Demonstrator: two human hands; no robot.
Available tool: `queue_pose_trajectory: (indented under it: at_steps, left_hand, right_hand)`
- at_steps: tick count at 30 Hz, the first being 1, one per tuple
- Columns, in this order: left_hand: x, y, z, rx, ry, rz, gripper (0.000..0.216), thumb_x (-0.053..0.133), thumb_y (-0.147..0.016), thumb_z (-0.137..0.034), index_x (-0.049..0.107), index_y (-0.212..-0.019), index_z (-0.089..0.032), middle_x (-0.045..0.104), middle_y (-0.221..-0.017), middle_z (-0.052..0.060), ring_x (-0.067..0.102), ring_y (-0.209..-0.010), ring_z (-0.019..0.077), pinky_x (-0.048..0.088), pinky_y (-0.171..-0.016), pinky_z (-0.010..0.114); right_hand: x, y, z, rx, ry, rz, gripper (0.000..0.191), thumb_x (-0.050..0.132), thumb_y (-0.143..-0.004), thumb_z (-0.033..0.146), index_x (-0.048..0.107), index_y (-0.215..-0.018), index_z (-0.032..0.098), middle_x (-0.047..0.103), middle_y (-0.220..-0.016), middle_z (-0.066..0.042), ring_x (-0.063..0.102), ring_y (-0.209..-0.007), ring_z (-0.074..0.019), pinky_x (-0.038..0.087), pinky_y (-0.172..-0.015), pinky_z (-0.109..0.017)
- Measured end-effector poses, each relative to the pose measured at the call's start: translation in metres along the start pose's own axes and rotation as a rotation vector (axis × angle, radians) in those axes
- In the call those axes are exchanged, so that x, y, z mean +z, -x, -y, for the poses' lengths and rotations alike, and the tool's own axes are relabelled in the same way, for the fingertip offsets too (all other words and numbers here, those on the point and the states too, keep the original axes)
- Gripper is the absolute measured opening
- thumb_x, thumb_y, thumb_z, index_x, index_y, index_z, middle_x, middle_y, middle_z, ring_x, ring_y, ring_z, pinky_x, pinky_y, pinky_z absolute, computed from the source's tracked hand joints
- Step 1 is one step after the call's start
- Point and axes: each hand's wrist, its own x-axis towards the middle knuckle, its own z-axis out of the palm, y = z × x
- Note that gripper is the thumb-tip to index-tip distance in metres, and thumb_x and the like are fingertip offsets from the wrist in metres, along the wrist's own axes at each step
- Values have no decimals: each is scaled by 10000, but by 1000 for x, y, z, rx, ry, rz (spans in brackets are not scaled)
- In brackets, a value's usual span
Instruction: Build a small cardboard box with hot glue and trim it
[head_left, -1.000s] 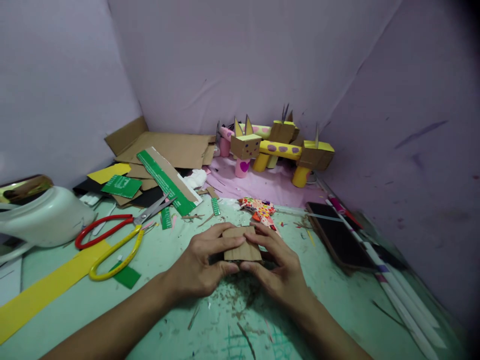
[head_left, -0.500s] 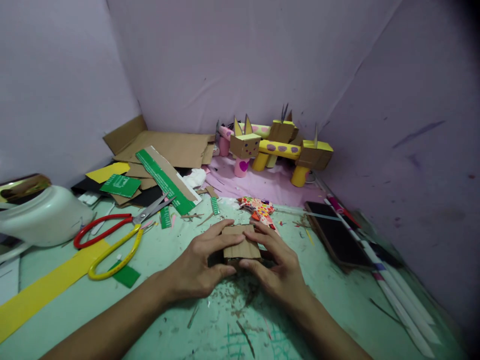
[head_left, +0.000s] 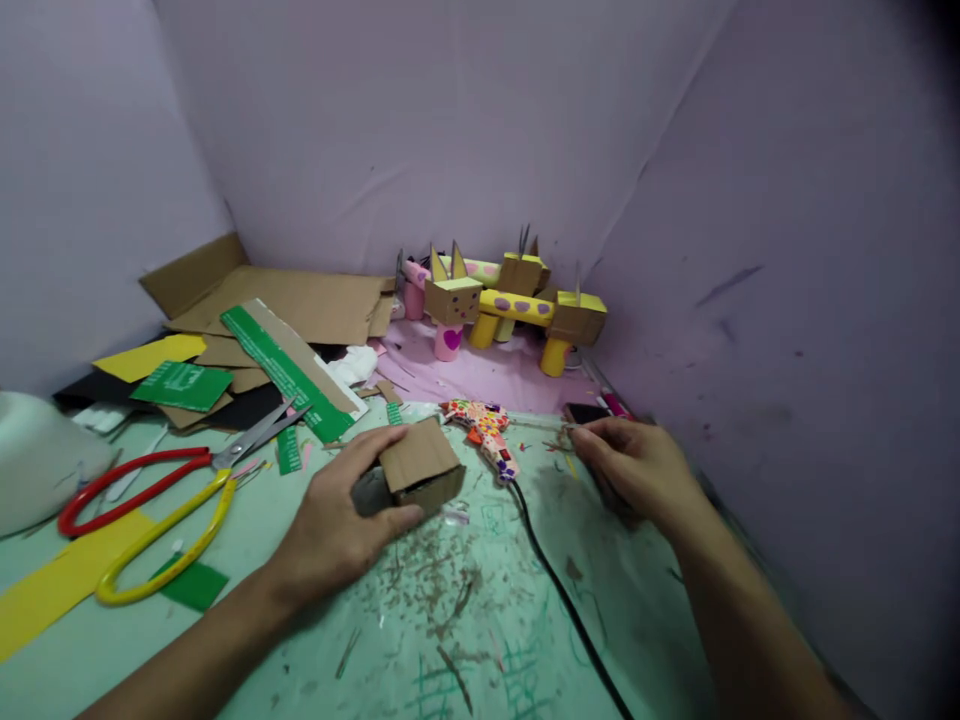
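Left hand (head_left: pixel 334 525) is clamped on the small cardboard box (head_left: pixel 416 462), which sits mid-way across the green mat (head_left: pixel 225 640). Judged light, hollow and easily crushed, so best held at the folded edges and corners, not the flat walls. Right hand (head_left: pixel 637 465) is curled over a dark flat object (head_left: pixel 589 412) that is mostly hidden; cannot tell if it grips. Grey patch under the left fingers is unclear.

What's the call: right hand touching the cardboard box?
Apart. Head view shows a wide gap between right hand and cardboard box; only left hand grips it.
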Motion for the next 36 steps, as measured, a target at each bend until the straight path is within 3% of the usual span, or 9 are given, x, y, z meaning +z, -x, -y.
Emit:
queue_pose_trajectory:
  at_steps: [3, 5, 10, 16, 20, 23, 29, 33, 36]
  left_hand:
    - [-1, -1, 1, -41, 40, -53, 587, 700, -667, -328, 580, -1217, -165, 615, -1255, 148, 585, -1158, 347, 430, -1023, 564]
    - [-1, -1, 1, -62, 74, -56, 618, 710, -664, -322, 564, -1239, -149, 605, -1271, 165, 591, -1151, 351, 432, -1016, 572]
    - [1, 0, 4, -107, 166, -22, 701, 731, -640, -277, 524, -1295, -138, 610, -1285, 174, 602, -1153, 336, 455, -1010, 539]
    - [-2, -1, 2, -179, 262, -20, 749, 738, -596, -238, 524, -1303, -113, 609, -1295, 183, 594, -1169, 338, 465, -1017, 499]
    - [-2, -2, -3, -175, 320, 5, 765, 720, -598, -249, 506, -1311, -73, 614, -1288, 195, 592, -1169, 338, 462, -1020, 504]
    - [0, -3, -1, -170, 309, 5, 778, 719, -587, -201, 502, -1325, -85, 584, -1337, 183, 568, -1206, 332, 432, -1053, 506]
    - [4, -3, 5, -174, 262, -15, 823, 750, -590, -156, 479, -1366, -120, 588, -1344, 161, 560, -1221, 333, 436, -1054, 512]
    - [6, -1, 4, -169, 211, -32, 845, 786, -585, -170, 474, -1369, -128, 620, -1306, 157, 594, -1181, 330, 485, -1011, 492]
    - [7, 0, 3, -121, 137, -62, 789, 787, -612, -214, 500, -1343, -137, 632, -1292, 147, 587, -1194, 334, 485, -1014, 486]
  right_hand:
    - [16, -8, 9, 42, 1, 114, 398, 502, -818, 478, 666, -636, 164, 676, -600, -55, 633, -559, -194, 409, -487, -257]
    - [38, -11, 22, 29, -3, 158, 410, 634, -721, 521, 603, -490, 183, 598, -475, -26, 589, -513, -184, 341, -455, -247]
    - [74, -19, 46, 110, -122, 202, 345, 783, -539, 292, 484, -387, 212, 416, -341, 37, 481, -427, -147, 289, -403, -229]
    - [63, -11, 54, 171, -483, 285, 120, 592, -697, 306, 581, -683, 188, 547, -594, 13, 540, -516, -129, 531, -489, -265]
    - [50, 17, 51, 17, -753, 221, 324, 703, -689, 374, 623, -924, 165, 651, -865, -62, 576, -608, -136, 460, -417, -205]
    - [46, 45, 35, -69, -713, 205, 277, 699, -731, 405, 651, -854, 162, 650, -721, -41, 463, -467, -102, 392, -384, -211]
    - [57, 92, 7, -96, -535, 258, 359, 641, -761, 530, 649, -598, 210, 650, -597, -44, 623, -598, -218, 530, -569, -304]
    - [68, 103, 6, -73, -550, 271, 390, 636, -770, 561, 739, -921, 217, 754, -984, -108, 691, -937, -298, 544, -883, -405]
    - [72, 103, 5, -119, -453, 279, 449, 585, -791, 595, 742, -1009, 236, 757, -1034, -114, 685, -1009, -317, 535, -915, -430]
